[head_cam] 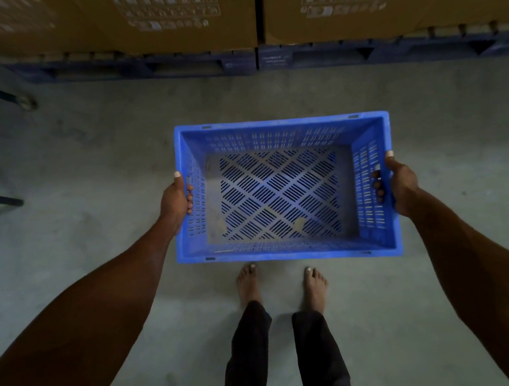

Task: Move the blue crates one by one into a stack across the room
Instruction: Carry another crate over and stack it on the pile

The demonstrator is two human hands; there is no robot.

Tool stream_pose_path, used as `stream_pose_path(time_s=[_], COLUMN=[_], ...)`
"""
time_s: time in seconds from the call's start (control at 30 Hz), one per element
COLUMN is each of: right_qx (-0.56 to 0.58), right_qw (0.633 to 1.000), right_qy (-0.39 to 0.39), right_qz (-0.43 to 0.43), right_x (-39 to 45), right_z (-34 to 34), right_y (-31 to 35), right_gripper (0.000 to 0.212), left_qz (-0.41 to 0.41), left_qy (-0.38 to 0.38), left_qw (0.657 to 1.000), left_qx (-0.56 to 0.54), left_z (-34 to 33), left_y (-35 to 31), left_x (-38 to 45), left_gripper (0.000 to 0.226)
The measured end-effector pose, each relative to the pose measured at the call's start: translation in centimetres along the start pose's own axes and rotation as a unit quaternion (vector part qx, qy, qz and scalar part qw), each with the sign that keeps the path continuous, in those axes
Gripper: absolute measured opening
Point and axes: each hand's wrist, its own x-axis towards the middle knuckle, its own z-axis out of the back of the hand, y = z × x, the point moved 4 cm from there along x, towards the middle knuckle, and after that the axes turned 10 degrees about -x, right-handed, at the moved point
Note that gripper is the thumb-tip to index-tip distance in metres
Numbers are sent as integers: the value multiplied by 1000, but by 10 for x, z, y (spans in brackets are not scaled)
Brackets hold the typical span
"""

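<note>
- Left hand: clasps the left short wall of the blue crate, thumb along the rim, fingers curled through the wall's handle slot.
- Blue crate: empty, upright, held level above the concrete floor, in front of the bare feet.
- Right hand: clasps the right short wall likewise, fingertips showing inside.
- Far edge: cardboard boxes on dark pallets.
</note>
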Motion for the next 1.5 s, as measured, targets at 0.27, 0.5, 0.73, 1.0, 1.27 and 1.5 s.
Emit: stream_pose_path(time_s=[0.27, 0.5, 0.73, 1.0, 1.27, 1.5], right_qx=[-262, -385, -361, -349, -394, -442], right_qw=[941, 835, 818, 784, 715, 574], right_qy=[-184, -216, -205, -155, 21, 186], right_qz=[105, 328, 398, 489, 578, 664], right_x=[-31, -173, -326, -439, -503, -591], right_z=[21, 0, -1, -9, -67, -169], right_y=[14, 51, 76, 70, 47, -5], right_gripper=[74, 74, 77, 70, 66, 76], left_qz=[-122, -403, -469, -404, -310, -180], left_qy=[-114, -44, -41, -137, -304, -457], left_qw=[951, 819, 785, 841, 871, 859], left_qx=[259, 407, 402, 334, 229, 148], left_z=[9, -15, -7, 43, 131, 240], left_y=[-42, -118, -175, -189, -113, 9], left_x=[-28, -158, -315, -412, -508, -615], left_gripper=[55, 66, 62, 67, 63, 67])
